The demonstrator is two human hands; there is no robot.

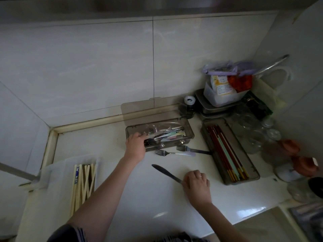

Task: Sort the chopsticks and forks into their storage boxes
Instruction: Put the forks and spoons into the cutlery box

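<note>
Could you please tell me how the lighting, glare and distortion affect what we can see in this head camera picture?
Head view: dim overall, corners darkened; wide-angle bending curves the wall tiles and counter edge; glare patch on the counter's near right; jars at right smeared and soft; left hand, right hand and knife stay readable.

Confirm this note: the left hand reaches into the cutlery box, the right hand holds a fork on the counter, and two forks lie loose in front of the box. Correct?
Not quite. In the head view the right hand holds a table knife, not a fork. The rest stands: the left hand reaches into the cutlery box, and two forks lie loose in front of it.
</note>
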